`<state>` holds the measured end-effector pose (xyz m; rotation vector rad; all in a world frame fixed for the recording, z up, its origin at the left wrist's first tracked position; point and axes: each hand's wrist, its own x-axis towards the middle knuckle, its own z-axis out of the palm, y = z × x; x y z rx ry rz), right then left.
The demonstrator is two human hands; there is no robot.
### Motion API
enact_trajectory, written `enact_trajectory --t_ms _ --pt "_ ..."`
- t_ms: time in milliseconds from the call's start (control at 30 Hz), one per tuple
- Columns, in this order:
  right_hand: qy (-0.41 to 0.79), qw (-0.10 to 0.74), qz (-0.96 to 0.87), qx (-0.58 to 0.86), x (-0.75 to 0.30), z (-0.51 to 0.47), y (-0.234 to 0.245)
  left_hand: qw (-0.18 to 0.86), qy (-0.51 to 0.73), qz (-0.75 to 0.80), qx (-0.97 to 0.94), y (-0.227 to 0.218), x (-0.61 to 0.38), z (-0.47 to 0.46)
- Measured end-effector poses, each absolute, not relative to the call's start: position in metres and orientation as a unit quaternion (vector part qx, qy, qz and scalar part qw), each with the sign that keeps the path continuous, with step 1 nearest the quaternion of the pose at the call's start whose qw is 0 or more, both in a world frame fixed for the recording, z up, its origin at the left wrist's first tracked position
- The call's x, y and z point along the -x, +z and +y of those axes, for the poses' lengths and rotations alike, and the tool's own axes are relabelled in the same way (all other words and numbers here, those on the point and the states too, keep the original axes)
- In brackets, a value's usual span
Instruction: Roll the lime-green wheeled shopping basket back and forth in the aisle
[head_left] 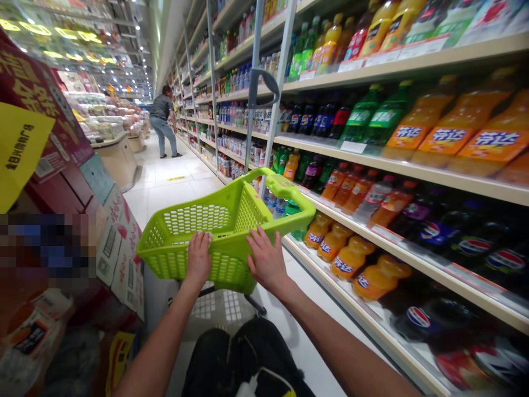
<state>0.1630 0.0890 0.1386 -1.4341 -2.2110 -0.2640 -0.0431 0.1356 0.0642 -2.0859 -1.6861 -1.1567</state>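
Observation:
A lime-green plastic shopping basket [194, 223] sits tilted in front of me, and nothing shows inside it. My left hand [199, 258] grips its near rim, fingers curled over the edge. Against the same rim, further right, my right hand [266, 259] has its fingers wrapped on the basket's edge. The basket rests on a grey trolley frame [223, 309] whose tall handle pole [258, 82] rises beyond it.
Shelves of soft-drink bottles [446, 138] run along the right, orange soda bottles [351, 256] low and close. Red promotional boxes and signs [49, 149] stand on the left. A person [163, 124] bends toward the shelves far down the white-tiled aisle [165, 187].

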Motion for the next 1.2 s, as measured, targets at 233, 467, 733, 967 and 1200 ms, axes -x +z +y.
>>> enact_trajectory --t_ms 233,467,733,967,1200 --pt "-0.107 0.238 -0.794 0.549 -0.179 0.106 0.147 0.108 -0.393 -0.589 0.698 0.066 0.063 0.137" --pt "-0.119 0.229 -0.791 0.555 -0.178 0.114 0.14 0.103 -0.409 -0.592 0.687 0.065 0.042 0.147" --pt "-0.127 0.209 -0.808 0.537 -0.176 0.106 0.136 0.101 -0.392 -0.574 0.712 0.072 0.011 0.145" --pt "-0.135 0.21 -0.813 0.527 -0.17 0.1 0.137 0.092 -0.37 -0.622 0.683 0.076 0.021 0.134" --pt "-0.139 0.219 -0.821 0.509 -0.164 0.102 0.135 0.078 -0.359 -0.601 0.71 0.086 -0.01 0.133"
